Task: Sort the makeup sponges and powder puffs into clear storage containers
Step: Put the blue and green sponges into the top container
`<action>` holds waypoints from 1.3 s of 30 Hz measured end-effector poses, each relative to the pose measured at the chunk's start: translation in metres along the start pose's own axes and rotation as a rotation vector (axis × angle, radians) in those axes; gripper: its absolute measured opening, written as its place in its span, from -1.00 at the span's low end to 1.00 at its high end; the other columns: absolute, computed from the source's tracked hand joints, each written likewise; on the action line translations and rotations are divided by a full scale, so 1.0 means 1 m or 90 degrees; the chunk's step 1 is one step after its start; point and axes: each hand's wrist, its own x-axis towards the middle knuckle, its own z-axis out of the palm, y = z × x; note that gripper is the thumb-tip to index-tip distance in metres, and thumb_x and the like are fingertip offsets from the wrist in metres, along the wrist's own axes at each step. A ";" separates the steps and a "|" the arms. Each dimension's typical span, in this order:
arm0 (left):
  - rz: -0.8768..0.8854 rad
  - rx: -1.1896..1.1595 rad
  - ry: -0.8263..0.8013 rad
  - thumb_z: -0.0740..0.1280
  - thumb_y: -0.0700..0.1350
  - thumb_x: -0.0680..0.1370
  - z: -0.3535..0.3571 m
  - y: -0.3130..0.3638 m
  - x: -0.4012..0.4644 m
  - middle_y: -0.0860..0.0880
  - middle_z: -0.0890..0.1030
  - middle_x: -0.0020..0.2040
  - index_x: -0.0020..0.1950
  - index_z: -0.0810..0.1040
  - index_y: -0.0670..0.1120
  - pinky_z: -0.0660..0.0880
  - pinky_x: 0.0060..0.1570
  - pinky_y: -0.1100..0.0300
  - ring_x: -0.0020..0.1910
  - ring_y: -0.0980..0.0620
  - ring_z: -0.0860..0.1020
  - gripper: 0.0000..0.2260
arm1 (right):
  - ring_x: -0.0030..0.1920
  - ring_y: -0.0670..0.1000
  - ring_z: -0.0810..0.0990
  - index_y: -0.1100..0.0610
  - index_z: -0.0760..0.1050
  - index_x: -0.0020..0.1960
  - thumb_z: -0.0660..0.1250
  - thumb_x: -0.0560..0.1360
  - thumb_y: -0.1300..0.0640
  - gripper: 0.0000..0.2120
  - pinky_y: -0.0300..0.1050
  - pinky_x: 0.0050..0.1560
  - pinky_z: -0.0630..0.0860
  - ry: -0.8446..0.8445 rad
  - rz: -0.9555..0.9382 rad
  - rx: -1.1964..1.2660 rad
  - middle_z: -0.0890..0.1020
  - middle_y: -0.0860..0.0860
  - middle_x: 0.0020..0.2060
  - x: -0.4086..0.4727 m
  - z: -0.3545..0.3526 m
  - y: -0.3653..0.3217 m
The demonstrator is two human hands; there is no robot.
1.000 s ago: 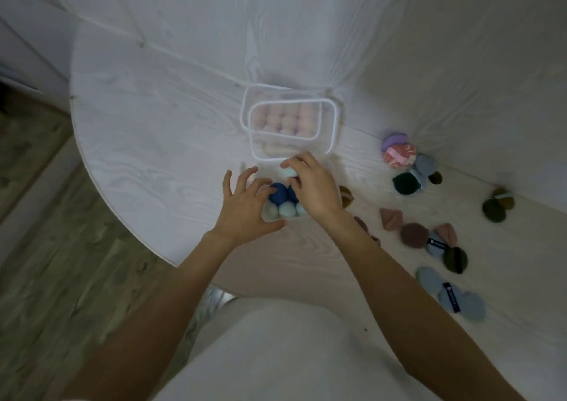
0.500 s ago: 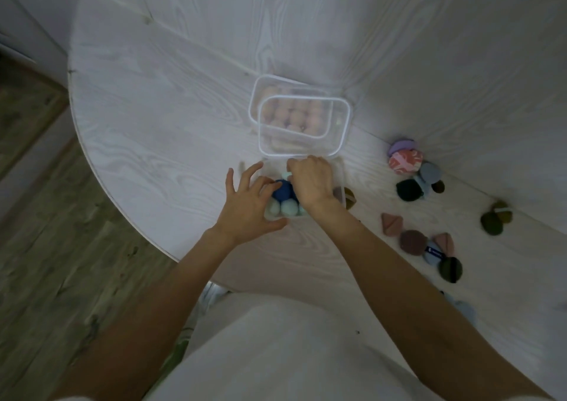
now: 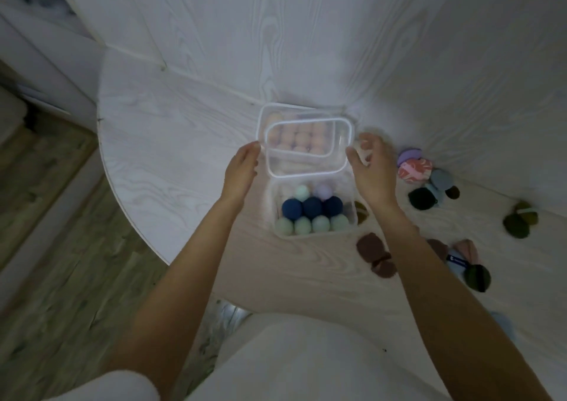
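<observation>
A clear container close to me holds dark blue, pale green and lavender makeup sponges. Behind it a second clear container is filled with pink sponges. A clear lid lies askew over that far container and overlaps the near one's back edge. My left hand has its fingertips at the lid's left rim, with the fingers straight. My right hand is spread by the lid's right rim, thumb beside its corner. Whether either hand grips the lid is unclear.
Loose powder puffs lie on the white table to the right: a purple and pink group, dark green ones, brown ones and olive ones. The table's curved edge runs along the left, above a wooden floor.
Both hands have left the near container's sponges and risen to either side of the lid. The view has shifted closer. The lid sits where it was.
</observation>
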 end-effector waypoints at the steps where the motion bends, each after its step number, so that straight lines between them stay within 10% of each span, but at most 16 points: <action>1: -0.044 -0.020 -0.044 0.13 0.07 0.61 0.003 0.008 0.004 -0.03 0.54 0.21 0.29 0.46 -0.05 0.45 0.16 0.17 0.10 0.06 0.52 -0.65 | 0.26 0.02 0.39 0.08 0.28 0.40 0.21 0.57 -0.01 -0.57 -0.13 0.27 0.32 -0.073 0.085 0.089 0.43 0.04 0.28 0.009 -0.002 -0.003; 4: -0.043 -0.024 -0.091 0.07 0.09 0.62 0.011 0.020 -0.003 -0.01 0.57 0.17 0.29 0.47 -0.06 0.45 0.19 0.12 0.11 0.06 0.54 -0.63 | 0.42 -0.03 0.22 -0.03 0.01 0.51 0.04 0.57 -0.23 -0.40 -0.10 0.44 0.09 -0.233 0.207 0.270 0.18 -0.07 0.47 0.023 -0.003 -0.006; 9: -0.040 -0.077 -0.029 0.14 0.12 0.60 0.004 0.002 -0.033 -0.01 0.59 0.15 0.20 0.54 -0.13 0.37 0.22 0.17 0.16 0.10 0.52 -0.60 | 0.09 -0.10 0.51 -0.02 0.45 0.23 -0.11 0.60 -0.21 -0.52 -0.10 0.25 0.37 -0.192 0.191 0.370 0.55 -0.07 0.06 -0.002 -0.021 0.000; 14: -0.008 0.040 -0.038 0.45 -0.02 0.44 0.002 -0.032 -0.058 0.11 0.37 0.34 0.38 0.30 0.03 0.38 0.15 0.21 0.29 0.11 0.38 -0.43 | 0.35 -0.01 0.34 0.05 0.40 0.33 0.08 0.62 0.00 -0.67 -0.18 0.36 0.21 -0.278 0.007 0.117 0.42 0.02 0.32 -0.054 -0.015 0.048; 19: -0.091 0.046 -0.118 0.50 -0.15 0.39 0.009 -0.053 -0.066 -0.06 0.20 0.49 0.53 -0.04 0.04 0.39 0.11 0.14 0.35 -0.05 0.35 -0.10 | 0.49 0.05 0.04 0.05 0.23 0.44 0.34 0.30 -0.32 -0.17 0.00 0.43 0.09 -0.309 -0.226 -0.178 0.13 0.06 0.49 -0.079 0.003 0.079; 29: -0.027 0.063 -0.118 0.50 -0.24 0.37 0.012 -0.064 -0.073 -0.09 0.42 0.32 0.44 0.22 -0.04 0.50 -0.24 0.42 0.12 0.01 0.48 -0.28 | 0.38 0.22 0.33 0.14 0.38 0.35 0.43 0.28 -0.24 -0.23 0.22 0.24 0.42 -0.234 -0.303 -0.274 0.36 0.20 0.38 -0.078 0.013 0.086; 33: -0.025 0.067 -0.089 0.52 -0.21 0.36 0.010 -0.068 -0.076 -0.03 0.46 0.26 0.41 0.28 -0.06 0.48 -0.17 0.40 0.10 0.03 0.50 -0.32 | 0.46 0.08 0.11 0.02 0.24 0.44 0.30 0.43 -0.21 -0.33 -0.02 0.41 0.14 -0.203 -0.130 -0.040 0.13 0.08 0.49 -0.080 -0.002 0.081; 39: -0.016 0.085 -0.011 0.51 -0.18 0.37 0.010 -0.059 -0.079 -0.11 0.54 0.21 0.24 0.42 -0.14 0.51 -0.01 0.18 0.04 0.00 0.55 -0.51 | 0.07 0.00 0.57 0.11 0.46 0.23 0.29 0.51 0.20 -0.71 -0.15 0.08 0.48 -0.086 0.155 0.145 0.60 0.03 0.08 -0.083 -0.014 0.050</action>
